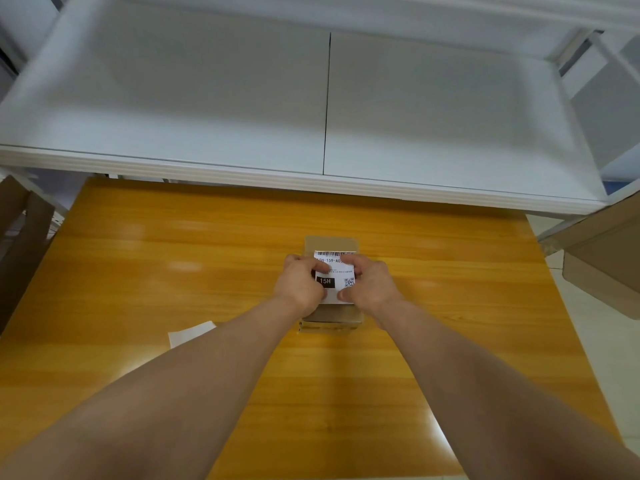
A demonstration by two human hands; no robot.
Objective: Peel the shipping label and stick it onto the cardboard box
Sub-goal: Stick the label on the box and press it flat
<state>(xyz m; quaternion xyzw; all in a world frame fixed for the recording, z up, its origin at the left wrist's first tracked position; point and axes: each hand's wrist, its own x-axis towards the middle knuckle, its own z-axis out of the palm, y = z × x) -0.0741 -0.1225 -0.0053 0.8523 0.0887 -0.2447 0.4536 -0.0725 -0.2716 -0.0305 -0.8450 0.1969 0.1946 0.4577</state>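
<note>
On the table, centre: box, label lying on its top face. Left hand, right hand: fingers pressing the label, gripping nothing. Recommended: smooth from centre outward, edges last. Backing lies apart, left.

Glossy wood-grain table, matt brown cardboard box, smooth white paper label

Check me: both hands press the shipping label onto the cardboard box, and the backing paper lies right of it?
Nearly. The head view shows the backing paper left of the cardboard box, not right. The left hand and right hand do press the shipping label onto it.
</note>
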